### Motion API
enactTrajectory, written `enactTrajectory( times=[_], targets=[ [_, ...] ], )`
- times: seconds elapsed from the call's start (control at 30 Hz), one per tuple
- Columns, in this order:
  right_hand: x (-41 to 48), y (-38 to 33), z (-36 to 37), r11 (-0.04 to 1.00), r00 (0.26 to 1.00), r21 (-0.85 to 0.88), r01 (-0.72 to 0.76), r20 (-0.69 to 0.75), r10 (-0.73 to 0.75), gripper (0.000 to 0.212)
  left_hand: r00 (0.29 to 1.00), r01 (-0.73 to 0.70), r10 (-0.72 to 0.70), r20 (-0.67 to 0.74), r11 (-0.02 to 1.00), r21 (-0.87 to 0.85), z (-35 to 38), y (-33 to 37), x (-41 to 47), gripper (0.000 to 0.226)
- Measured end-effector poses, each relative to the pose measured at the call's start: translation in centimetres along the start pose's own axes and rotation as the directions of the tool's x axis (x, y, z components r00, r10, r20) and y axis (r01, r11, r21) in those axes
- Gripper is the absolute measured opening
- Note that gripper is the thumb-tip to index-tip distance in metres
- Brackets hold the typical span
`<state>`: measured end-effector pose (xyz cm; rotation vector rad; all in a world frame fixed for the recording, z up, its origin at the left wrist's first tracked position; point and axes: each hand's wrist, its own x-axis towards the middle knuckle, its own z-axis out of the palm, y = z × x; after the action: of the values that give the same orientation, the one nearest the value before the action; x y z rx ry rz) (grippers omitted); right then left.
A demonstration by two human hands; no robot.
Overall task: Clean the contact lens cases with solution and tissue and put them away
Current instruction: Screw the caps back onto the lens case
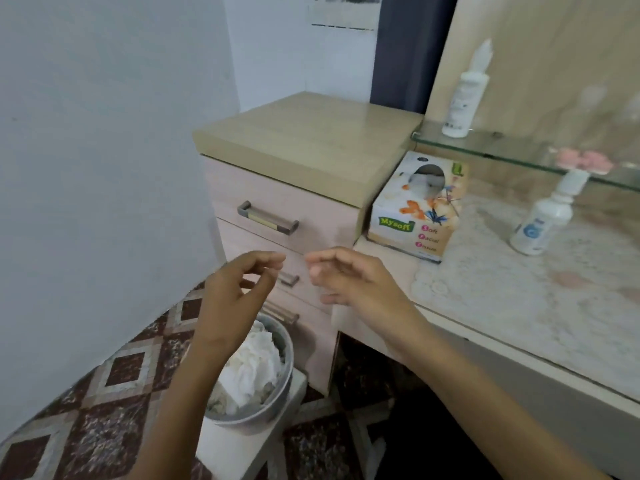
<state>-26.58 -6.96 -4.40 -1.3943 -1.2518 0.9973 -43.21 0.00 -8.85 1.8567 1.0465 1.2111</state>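
Observation:
My left hand (pixel 239 292) and my right hand (pixel 349 282) hover side by side in front of the drawer unit (pixel 277 216), fingers loosely curled, with nothing in either. A small solution bottle (pixel 542 221) with a white cap stands on the lace-covered dressing table (pixel 519 299) at the right. A taller white bottle (pixel 465 98) stands on the glass shelf (pixel 502 150). The tissue box (pixel 415 209) sits at the table's left end. No lens case is in view.
A grey bin (pixel 277 403) full of crumpled white tissue sits on a white stool below my hands. The drawers are closed, with handles on their fronts. A white wall runs along the left, and patterned floor tiles lie below.

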Motion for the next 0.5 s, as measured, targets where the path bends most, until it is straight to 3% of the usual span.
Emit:
enactTrajectory(
  times=[0.23, 0.5],
  targets=[
    [-3.1, -3.2, -9.8, 1.000, 0.974, 0.012, 0.022, -0.226, -0.019, 0.015, 0.975, -0.131, 0.151, 0.164, 0.983, -0.127, 6.4, 8.2, 3.5, 0.021],
    [-6.6, -2.6, -19.7, 1.000, 0.868, -0.011, 0.016, -0.496, -0.019, 0.015, 0.925, -0.022, 0.139, 0.353, 0.948, -0.318, 16.0, 13.8, 4.6, 0.021]
  ],
)
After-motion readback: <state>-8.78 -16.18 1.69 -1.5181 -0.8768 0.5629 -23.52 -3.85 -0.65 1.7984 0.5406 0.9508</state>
